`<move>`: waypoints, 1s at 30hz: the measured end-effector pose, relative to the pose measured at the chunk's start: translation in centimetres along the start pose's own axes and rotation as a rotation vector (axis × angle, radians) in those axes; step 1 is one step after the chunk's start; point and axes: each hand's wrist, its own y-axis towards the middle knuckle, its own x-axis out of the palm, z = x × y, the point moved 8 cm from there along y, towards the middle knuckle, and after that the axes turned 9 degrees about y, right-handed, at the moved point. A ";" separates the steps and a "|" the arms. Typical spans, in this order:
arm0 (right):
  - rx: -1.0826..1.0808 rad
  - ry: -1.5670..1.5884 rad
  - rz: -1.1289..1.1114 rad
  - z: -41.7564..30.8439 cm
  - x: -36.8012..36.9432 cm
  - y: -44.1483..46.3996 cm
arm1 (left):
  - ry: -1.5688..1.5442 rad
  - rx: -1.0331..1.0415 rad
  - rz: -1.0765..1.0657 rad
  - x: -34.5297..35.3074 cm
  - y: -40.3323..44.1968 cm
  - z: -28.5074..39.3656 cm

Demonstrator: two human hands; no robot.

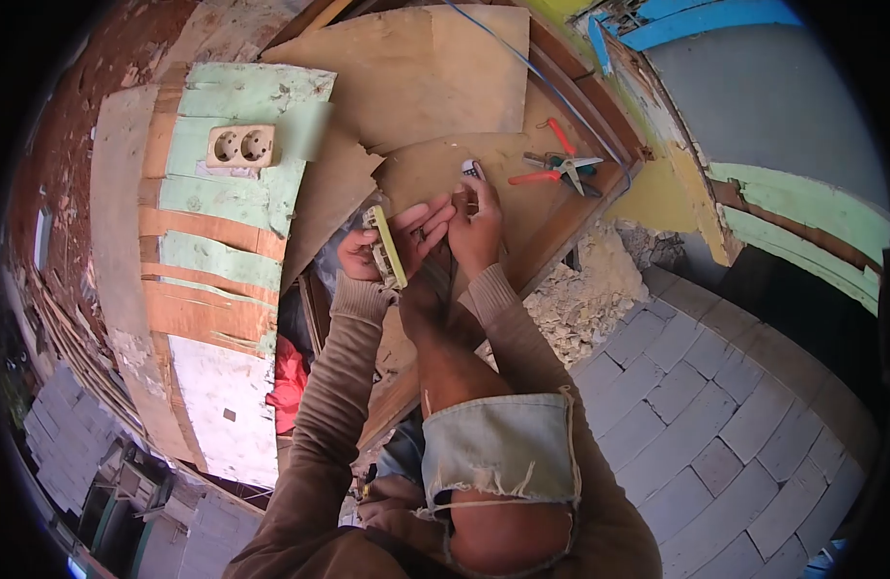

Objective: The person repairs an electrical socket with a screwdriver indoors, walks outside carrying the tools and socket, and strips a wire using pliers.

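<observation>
My left hand [360,253] grips a yellowish electrical fitting, apparently a wall socket [387,249], seen edge-on with its metal parts facing left. The thumb is on its back, and the other fingers stretch out beyond it to the right. Close beside those fingertips is my right hand [476,230], its fingers curled into a pinch. A small white and dark object [471,169] shows at the right fingertips; I cannot make out its kind, nor fully whether it is held. A second, cream double socket [242,147] sits on the pale green wooden panel [223,198] at left.
Red-handled pliers [561,174] and other hand tools lie on the brown board [445,145] at right. A blue cable [551,82] runs along the wooden frame there. Broken rubble [590,289] and grey paving blocks [715,415] lie lower right. A red cloth or bag [288,386] is beside the panel.
</observation>
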 end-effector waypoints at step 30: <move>0.430 0.150 -0.030 8.7 -1.9 0.5 | 0.762 0.301 0.446 2.0 -0.9 1.3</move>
